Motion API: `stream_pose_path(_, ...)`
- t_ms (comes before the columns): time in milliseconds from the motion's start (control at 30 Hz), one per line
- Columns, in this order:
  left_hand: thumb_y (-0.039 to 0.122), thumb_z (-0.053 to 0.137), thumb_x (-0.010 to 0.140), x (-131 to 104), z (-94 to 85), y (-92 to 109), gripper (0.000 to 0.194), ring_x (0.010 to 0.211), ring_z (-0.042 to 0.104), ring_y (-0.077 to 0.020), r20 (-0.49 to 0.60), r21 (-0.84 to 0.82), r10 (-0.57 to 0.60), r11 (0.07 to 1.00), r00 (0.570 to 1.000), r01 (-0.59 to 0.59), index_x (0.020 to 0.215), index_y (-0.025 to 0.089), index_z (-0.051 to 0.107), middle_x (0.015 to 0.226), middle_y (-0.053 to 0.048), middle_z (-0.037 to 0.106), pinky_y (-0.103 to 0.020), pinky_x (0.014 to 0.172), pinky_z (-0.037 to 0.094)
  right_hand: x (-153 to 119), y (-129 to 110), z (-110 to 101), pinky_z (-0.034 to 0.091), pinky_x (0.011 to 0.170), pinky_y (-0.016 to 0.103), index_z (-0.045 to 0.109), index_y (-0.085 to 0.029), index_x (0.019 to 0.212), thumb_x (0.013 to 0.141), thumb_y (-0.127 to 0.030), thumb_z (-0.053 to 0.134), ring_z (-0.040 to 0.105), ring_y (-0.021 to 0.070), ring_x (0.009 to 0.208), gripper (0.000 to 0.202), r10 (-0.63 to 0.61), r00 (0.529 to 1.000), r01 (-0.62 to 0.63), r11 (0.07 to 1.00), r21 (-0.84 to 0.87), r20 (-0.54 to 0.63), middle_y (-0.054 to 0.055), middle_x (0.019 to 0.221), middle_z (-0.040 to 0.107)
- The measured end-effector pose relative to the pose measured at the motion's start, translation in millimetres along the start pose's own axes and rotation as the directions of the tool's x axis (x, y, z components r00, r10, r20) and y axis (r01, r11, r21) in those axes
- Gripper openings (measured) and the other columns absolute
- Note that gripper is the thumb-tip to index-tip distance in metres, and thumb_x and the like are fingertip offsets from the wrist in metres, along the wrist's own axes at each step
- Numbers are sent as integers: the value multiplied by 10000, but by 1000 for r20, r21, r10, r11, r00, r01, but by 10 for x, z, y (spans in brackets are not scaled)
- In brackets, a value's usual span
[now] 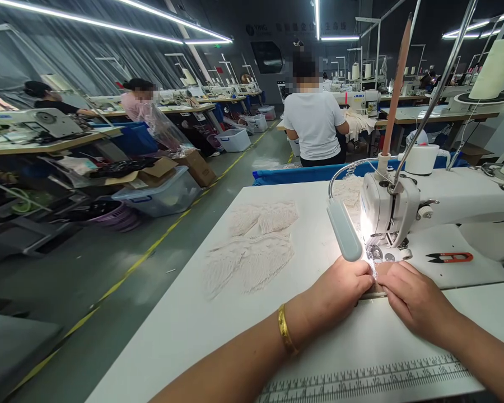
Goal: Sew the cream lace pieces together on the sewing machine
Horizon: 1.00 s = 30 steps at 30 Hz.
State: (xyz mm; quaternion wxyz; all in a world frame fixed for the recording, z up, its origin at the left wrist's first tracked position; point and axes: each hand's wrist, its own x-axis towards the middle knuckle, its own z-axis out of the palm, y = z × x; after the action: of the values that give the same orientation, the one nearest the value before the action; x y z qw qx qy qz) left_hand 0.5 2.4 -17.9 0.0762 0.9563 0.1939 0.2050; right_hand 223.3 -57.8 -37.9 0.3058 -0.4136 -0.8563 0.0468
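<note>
Just in front of the needle area of a white sewing machine (382, 207), both hands meet over a small piece of beige fabric (378, 288). My left hand (340, 288), with a gold bracelet (283, 329) at its wrist, pinches the fabric's left side. My right hand (415, 299) is closed on its right side, thumb and fingers pressed together. Most of the fabric is hidden under the fingers. Cream gathered lace pieces (252, 252) lie flat on the table to the left, and more lace (348, 193) lies behind the machine head.
Red-handled thread snips (450, 257) lie on the machine bed at right. A grey-green lamp (344, 229) hangs left of the needle. A ruler strip (361, 380) runs along the white table's (185, 336) front. Beyond, a person in white (315, 123) faces away; others sit at machines.
</note>
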Motion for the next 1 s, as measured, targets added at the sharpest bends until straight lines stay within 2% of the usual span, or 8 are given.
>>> stream_pose_path(267,105,484,985,-45,55,1,227,794,574,-181,-62,46,-3,999,998,6,859,166,663,884,-53,667,-345,754,445,-11,-8,40,401,661,316,582,-204,959,960,-21,422,435,206,781,243,21,999,-20,999,-51,30,33,845,525)
stream_pose_path(467,65,514,959,-107,107,-30,189,809,624,-174,-66,36,38,999,997,-36,909,167,665,911,-45,716,-354,780,454,-25,-19,57,404,651,298,611,-189,978,939,8,413,423,204,789,283,9,1000,-7,997,-78,26,33,843,499)
stream_pose_path(700,64,480,971,-78,96,-21,220,829,628,-181,-50,32,31,999,998,-29,918,171,666,917,-61,704,-352,814,471,-11,23,82,402,644,304,603,-198,921,939,-6,420,449,208,773,266,21,999,-18,993,-120,30,31,822,506)
stream_pose_path(1000,57,437,943,4,-33,-6,244,824,609,-187,-9,26,-31,999,999,31,842,162,633,899,-63,691,-340,835,489,23,47,109,466,632,334,664,-203,1158,960,-55,397,536,235,791,364,81,996,-72,977,-199,38,61,867,590)
